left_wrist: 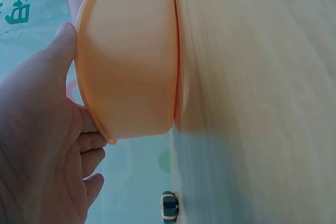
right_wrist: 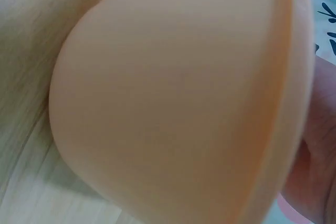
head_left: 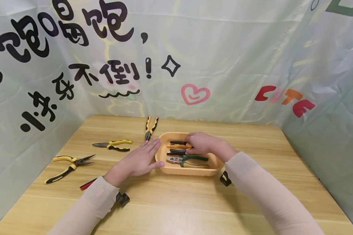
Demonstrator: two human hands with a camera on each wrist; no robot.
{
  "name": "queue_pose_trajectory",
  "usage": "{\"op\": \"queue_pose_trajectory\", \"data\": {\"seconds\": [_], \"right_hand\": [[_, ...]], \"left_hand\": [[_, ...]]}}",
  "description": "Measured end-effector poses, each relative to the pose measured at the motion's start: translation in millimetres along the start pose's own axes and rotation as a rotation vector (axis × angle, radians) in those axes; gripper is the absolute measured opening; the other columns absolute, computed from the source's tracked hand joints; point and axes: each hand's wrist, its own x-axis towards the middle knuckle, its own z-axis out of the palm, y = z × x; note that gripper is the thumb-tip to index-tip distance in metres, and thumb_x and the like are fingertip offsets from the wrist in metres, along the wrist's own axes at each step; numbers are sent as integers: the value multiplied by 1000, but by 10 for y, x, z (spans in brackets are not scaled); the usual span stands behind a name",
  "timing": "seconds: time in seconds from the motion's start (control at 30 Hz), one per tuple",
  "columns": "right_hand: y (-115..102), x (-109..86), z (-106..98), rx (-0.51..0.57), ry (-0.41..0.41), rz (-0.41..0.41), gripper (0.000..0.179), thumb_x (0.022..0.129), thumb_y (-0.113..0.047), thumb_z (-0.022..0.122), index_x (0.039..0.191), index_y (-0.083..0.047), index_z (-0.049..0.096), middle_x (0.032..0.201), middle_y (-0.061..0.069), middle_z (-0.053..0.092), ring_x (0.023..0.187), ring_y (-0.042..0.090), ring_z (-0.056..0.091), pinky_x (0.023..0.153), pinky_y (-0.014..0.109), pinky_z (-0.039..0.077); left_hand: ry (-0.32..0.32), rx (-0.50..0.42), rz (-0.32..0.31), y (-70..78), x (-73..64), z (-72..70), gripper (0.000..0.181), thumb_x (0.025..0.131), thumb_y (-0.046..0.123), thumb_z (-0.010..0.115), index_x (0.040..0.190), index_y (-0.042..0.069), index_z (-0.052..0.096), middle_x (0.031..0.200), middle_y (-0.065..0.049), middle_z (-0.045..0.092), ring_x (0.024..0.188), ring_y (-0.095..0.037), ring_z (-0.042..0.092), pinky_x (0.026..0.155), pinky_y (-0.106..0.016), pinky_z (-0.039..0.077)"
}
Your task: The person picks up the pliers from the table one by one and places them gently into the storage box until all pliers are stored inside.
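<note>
An orange plastic basket [head_left: 182, 171] stands mid-table. My left hand [head_left: 142, 158] rests on its left rim, fingers extended; the left wrist view shows the fingers [left_wrist: 92, 148] touching the rim. My right hand [head_left: 203, 143] reaches into the basket, its thumb and fingers around pliers with black and orange handles [head_left: 176, 146]; the hand hides their other end. Nearest me in the basket lie combination pliers with green handles [head_left: 195, 157]. In the right wrist view the basket wall [right_wrist: 173, 93] covers most of the frame, with part of my right hand [right_wrist: 323, 124] behind the rim.
Left of the basket lie yellow-and-black long-nose pliers [head_left: 113, 144] and another such pair [head_left: 72, 164]. Yellow-and-black pliers [head_left: 150, 129] lie behind my left hand. A red-handled tool [head_left: 87, 184] is partly hidden under my left forearm. Printed cloth [head_left: 223, 65] surrounds the table.
</note>
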Motion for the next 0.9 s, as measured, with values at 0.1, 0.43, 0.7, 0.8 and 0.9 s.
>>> {"op": "queue_pose_trajectory", "data": {"seconds": [0.1,0.43,0.7,0.8,0.9], "right_hand": [[-17,15,9,-3,-25,8,50,94,-42,65,126,-3,60,112,8,62,94,21,61,86,40,51],[-52,50,5,-11,-60,36,49,94,-42,65,126,-4,60,108,5,61,87,18,58,83,40,50],[-43,69,18,-13,-54,33,45,94,-42,66,121,-6,61,101,2,59,80,17,54,76,38,48],[-40,79,16,-22,-47,20,45,94,-42,66,120,-6,62,100,2,59,80,16,55,77,37,49],[-44,94,8,-28,-44,14,45,94,-41,66,120,-5,62,100,3,58,80,17,55,77,37,49]], "left_hand": [[-1,-7,0,4,-2,-4,93,97,70,18,154,-2,17,161,-18,14,148,-28,8,118,-46,17],[-23,-13,-19,8,2,-14,94,95,72,16,155,0,15,161,-16,11,148,-27,5,118,-45,16],[-18,-16,-12,7,4,-8,93,96,71,18,155,-1,16,161,-17,12,148,-28,7,118,-45,16],[-19,-17,-13,11,3,-11,93,96,71,18,155,-1,16,161,-17,12,148,-28,7,118,-45,16],[-16,-20,-12,17,-1,-19,93,96,71,18,155,-1,16,161,-17,12,148,-29,8,118,-46,17]]}}
